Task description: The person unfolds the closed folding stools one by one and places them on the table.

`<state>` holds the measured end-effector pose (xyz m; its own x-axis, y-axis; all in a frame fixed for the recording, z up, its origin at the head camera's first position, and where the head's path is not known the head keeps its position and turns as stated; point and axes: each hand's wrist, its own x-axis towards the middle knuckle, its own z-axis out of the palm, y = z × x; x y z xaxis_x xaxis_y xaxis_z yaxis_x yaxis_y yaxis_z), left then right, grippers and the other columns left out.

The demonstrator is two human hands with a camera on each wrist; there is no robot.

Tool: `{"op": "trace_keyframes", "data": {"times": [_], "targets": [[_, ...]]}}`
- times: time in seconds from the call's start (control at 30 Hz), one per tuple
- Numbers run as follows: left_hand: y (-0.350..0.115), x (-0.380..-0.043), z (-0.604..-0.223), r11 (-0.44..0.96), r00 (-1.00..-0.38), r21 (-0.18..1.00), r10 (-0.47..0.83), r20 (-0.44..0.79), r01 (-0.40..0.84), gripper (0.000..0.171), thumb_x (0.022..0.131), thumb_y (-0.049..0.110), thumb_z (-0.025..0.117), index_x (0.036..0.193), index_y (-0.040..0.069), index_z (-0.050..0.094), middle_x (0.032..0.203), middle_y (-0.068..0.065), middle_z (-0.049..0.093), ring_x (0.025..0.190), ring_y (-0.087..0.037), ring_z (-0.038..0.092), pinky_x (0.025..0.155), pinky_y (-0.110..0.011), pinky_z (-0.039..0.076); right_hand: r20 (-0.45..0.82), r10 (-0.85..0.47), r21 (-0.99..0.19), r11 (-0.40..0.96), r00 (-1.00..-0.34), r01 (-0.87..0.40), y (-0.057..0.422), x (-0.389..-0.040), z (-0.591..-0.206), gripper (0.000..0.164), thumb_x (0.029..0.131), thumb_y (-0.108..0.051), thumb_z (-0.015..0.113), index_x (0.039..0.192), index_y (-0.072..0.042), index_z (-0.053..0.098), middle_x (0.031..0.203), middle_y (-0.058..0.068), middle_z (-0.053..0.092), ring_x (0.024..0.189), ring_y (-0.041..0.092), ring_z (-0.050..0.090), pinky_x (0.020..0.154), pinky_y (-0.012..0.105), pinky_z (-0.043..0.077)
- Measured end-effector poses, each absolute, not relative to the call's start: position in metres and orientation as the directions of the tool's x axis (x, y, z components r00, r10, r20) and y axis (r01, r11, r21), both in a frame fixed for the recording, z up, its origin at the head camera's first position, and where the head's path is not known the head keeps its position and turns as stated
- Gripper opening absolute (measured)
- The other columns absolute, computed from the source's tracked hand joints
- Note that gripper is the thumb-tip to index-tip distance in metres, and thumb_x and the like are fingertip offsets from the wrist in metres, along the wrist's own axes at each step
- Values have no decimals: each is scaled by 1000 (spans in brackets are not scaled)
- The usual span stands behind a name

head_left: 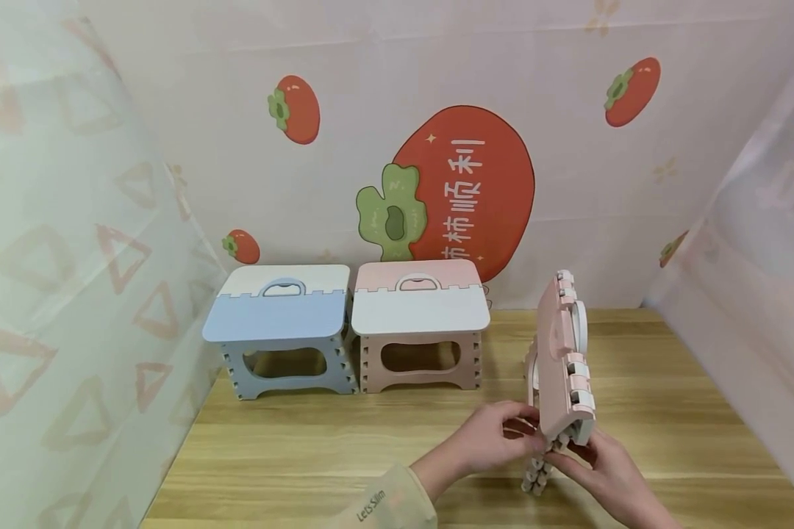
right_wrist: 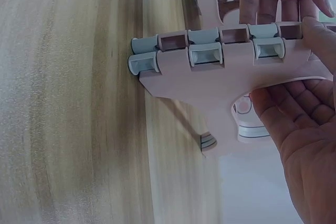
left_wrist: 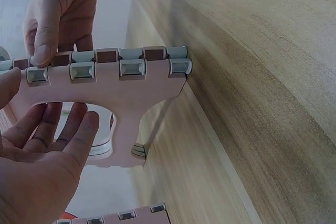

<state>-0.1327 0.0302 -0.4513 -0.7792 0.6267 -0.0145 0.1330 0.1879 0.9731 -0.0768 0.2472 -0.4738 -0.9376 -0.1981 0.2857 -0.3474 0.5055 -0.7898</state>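
Note:
A pink and white folding stool [head_left: 559, 360] stands on the right of the table, its top upright and its hinged leg panels close together below. My left hand [head_left: 496, 437] grips it from the left. In the left wrist view that hand's fingers pass into the oval opening of a pink leg panel [left_wrist: 126, 85], the thumb near the hinged edge. From the other side my right hand [head_left: 602, 474] holds the opposite leg panel [right_wrist: 194, 82], thumb on its hinged edge and fingers in the opening. The top hides some fingertips in the head view.
Left of my hands, an unfolded pink and white stool [head_left: 420, 312] stands by the back wall, beside an unfolded blue and white stool [head_left: 278, 316]. Persimmon-printed cloth [head_left: 225, 147] hangs at the back and both sides of the wooden table [head_left: 291, 455].

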Motion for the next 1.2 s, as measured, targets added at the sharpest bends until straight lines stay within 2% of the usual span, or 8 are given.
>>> {"op": "trace_keyframes", "data": {"times": [0.2,0.5,0.77,1.2], "targets": [[35,-132,-453,209,-787,966,617,-10,151,37,92,19,77,127,8,69,115,13,67,103,2,64,89,-15,54,288,-206,-795,493,-935,-353,250,-77,-477,69,88,-7,79,149,-4,47,137,-32,46,119,-10,52,87,18,57],[39,-131,-455,286,-801,937,598,-11,201,41,90,21,79,128,14,68,115,14,67,103,3,63,90,-20,55,316,-229,-787,479,-921,-389,251,-75,-483,75,86,-2,80,153,-4,44,144,-34,40,123,-14,46,89,15,54],[41,-132,-456,354,-803,893,595,12,276,46,87,25,83,128,13,66,118,11,66,106,3,61,91,-17,54,376,-224,-758,484,-899,-438,249,-76,-486,76,83,3,81,151,-3,47,146,-31,41,125,-14,46,92,11,51],[41,-130,-457,452,-769,739,625,137,499,43,90,36,80,127,18,67,115,15,66,104,7,60,86,-8,48,442,-239,-725,473,-865,-501,250,-78,-492,76,78,10,82,147,0,51,145,-27,46,126,-13,46,92,7,48]]}}
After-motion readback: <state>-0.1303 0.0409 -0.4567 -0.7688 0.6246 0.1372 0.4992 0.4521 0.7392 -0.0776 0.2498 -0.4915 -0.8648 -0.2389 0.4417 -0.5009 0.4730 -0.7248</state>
